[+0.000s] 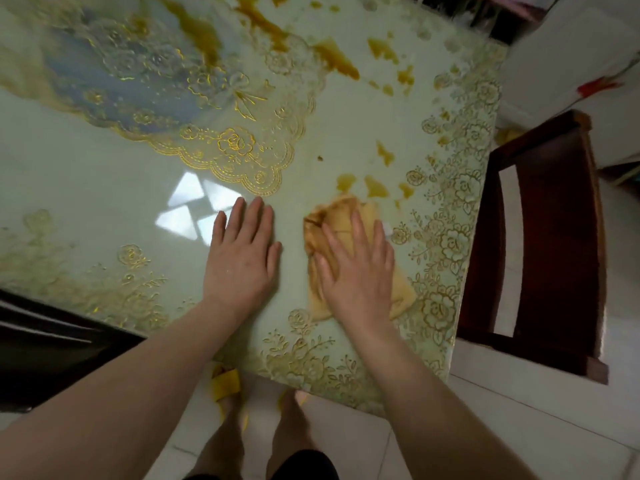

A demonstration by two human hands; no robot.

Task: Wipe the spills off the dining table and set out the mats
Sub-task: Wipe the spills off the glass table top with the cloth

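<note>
Fingers spread flat, we are pressing a cloth to the table, just right of the near corner of the mat.

Our right hand is lying open on the cloth, gripping nothing, probably so the whole palm is bearing down and the cloth is soaking up more. Our left hand is resting flat as well, fingers straight and close together, on bare table just below the mat's scalloped edge, seemingly bracing us while we are leaning in. The cloth is looking crumpled and stained yellow-brown, its far edge touching the nearest spills. More amber spills are lying beyond, right of the mat, and some seem to be reaching onto the mat's far side, so we are judging the wiping far from done. The mat is lying askew, not yet set out.
</note>
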